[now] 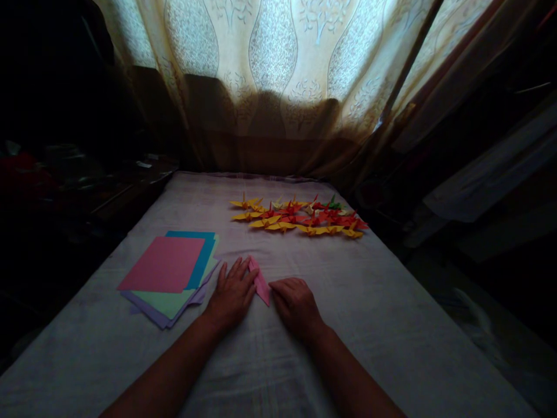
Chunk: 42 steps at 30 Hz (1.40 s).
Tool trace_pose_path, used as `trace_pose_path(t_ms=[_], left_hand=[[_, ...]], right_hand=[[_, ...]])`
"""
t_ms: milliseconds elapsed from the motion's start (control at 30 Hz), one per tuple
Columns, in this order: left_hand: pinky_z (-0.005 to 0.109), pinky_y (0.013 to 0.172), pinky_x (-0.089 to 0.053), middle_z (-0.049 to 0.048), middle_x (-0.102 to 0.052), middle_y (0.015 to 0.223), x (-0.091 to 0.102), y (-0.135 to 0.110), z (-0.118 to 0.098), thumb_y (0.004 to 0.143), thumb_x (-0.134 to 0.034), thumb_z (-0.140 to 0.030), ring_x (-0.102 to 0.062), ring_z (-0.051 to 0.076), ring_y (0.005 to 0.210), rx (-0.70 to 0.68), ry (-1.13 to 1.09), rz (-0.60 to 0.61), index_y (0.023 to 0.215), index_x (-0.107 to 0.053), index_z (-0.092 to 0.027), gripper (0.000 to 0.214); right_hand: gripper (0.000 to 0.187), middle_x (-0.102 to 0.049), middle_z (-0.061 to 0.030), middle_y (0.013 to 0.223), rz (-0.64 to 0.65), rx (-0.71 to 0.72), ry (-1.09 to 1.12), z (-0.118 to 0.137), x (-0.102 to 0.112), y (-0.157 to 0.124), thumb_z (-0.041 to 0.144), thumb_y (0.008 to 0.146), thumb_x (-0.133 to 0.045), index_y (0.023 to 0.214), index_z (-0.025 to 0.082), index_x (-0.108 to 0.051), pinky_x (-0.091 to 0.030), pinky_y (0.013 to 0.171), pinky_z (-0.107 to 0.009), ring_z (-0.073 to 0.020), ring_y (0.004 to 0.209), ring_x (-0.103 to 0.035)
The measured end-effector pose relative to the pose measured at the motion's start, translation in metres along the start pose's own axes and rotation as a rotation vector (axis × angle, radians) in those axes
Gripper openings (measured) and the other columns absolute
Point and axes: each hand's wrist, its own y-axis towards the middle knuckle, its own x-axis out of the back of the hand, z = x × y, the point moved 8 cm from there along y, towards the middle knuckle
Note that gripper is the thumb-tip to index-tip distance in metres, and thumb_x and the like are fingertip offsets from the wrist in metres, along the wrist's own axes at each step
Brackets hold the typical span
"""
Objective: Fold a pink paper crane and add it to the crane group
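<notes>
A small folded pink paper (261, 283) lies on the pale cloth-covered table (383, 302) between my hands. My left hand (232, 293) rests flat on its left side, fingers stretched out and close together, pressing the paper down. My right hand (295, 303) sits at the paper's lower right end, fingers curled, fingertips pinching or pressing the fold. Part of the paper is hidden under my left fingers.
A stack of coloured paper sheets (169, 270), pink on top, lies to the left. Several folded paper cranes (300, 217) in yellow, red and green stand in rows farther back. A patterned curtain (278, 75) hangs behind. Dark clutter lies left of the table.
</notes>
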Motion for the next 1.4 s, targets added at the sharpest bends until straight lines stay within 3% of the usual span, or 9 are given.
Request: trace_pose_path(t_ms=[100, 300, 500, 667, 833, 1133, 1400], left_hand=[[0.057, 0.117, -0.016, 0.0079, -0.04, 0.154, -0.002, 0.0, 0.001, 0.097, -0.039, -0.025, -0.03, 0.028, 0.144, 0.001, -0.02, 0.024, 0.143, -0.047, -0.024, 0.046], [0.059, 0.117, -0.016, 0.0066, -0.04, 0.154, -0.003, 0.001, 0.001, 0.098, -0.039, -0.025, -0.03, 0.028, 0.144, 0.006, -0.041, 0.083, 0.144, -0.045, -0.024, 0.047], [0.058, 0.117, -0.016, 0.0061, -0.041, 0.153, -0.001, 0.001, 0.0, 0.097, -0.041, -0.022, -0.03, 0.028, 0.144, 0.012, -0.073, 0.111, 0.142, -0.047, -0.025, 0.046], [0.056, 0.117, -0.021, 0.0097, -0.045, 0.151, 0.005, -0.001, 0.003, 0.094, -0.047, -0.022, -0.035, 0.028, 0.142, -0.012, -0.12, 0.011, 0.132, -0.056, -0.022, 0.039], [0.051, 0.116, -0.025, 0.0082, -0.06, 0.136, 0.012, -0.005, 0.002, 0.092, -0.053, -0.022, -0.049, 0.024, 0.132, -0.1, -0.229, -0.011, 0.117, -0.063, -0.023, 0.027], [0.053, 0.114, -0.023, 0.0056, -0.067, 0.123, 0.021, 0.0, -0.001, 0.091, -0.062, -0.037, -0.056, 0.025, 0.121, -0.102, -0.242, 0.009, 0.107, -0.068, -0.026, 0.021], [0.051, 0.113, -0.02, 0.0022, -0.072, 0.108, 0.025, 0.011, -0.001, 0.092, -0.057, -0.024, -0.062, 0.021, 0.105, -0.073, -0.228, -0.042, 0.097, -0.068, -0.024, 0.013]], right_hand=[[0.023, -0.072, -0.0071, 0.097, 0.062, -0.03, -0.019, -0.005, -0.006, 0.008, 0.018, 0.092, -0.05, 0.104, 0.021, -0.069, -0.046, 0.087, -0.033, -0.0195, 0.09, -0.065], [0.023, -0.072, -0.0062, 0.099, 0.17, 0.043, -0.008, -0.004, -0.014, 0.022, 0.018, 0.09, -0.055, 0.107, 0.023, -0.07, -0.047, 0.085, -0.031, -0.0192, 0.091, -0.063], [0.02, -0.072, -0.006, 0.097, 0.141, 0.12, 0.014, -0.007, -0.016, 0.021, 0.021, 0.089, -0.059, 0.104, 0.024, -0.073, -0.047, 0.081, -0.031, -0.0189, 0.088, -0.063], [0.02, -0.071, -0.0067, 0.097, 0.124, 0.131, 0.023, -0.01, -0.018, 0.016, 0.024, 0.09, -0.06, 0.105, 0.024, -0.072, -0.046, 0.081, -0.032, -0.0196, 0.088, -0.063], [0.02, -0.07, -0.007, 0.099, 0.137, 0.094, 0.044, -0.012, -0.019, 0.017, 0.026, 0.092, -0.058, 0.106, 0.024, -0.072, -0.046, 0.082, -0.033, -0.0197, 0.09, -0.062], [0.02, -0.07, -0.0058, 0.093, 0.133, -0.013, 0.105, -0.017, -0.019, 0.021, 0.026, 0.094, -0.053, 0.096, 0.024, -0.072, -0.045, 0.082, -0.033, -0.0192, 0.087, -0.062], [0.015, -0.072, -0.0014, 0.085, 0.205, -0.169, 0.152, -0.028, -0.028, 0.034, 0.026, 0.092, -0.057, 0.09, 0.024, -0.072, -0.047, 0.075, -0.026, -0.0155, 0.081, -0.065]])
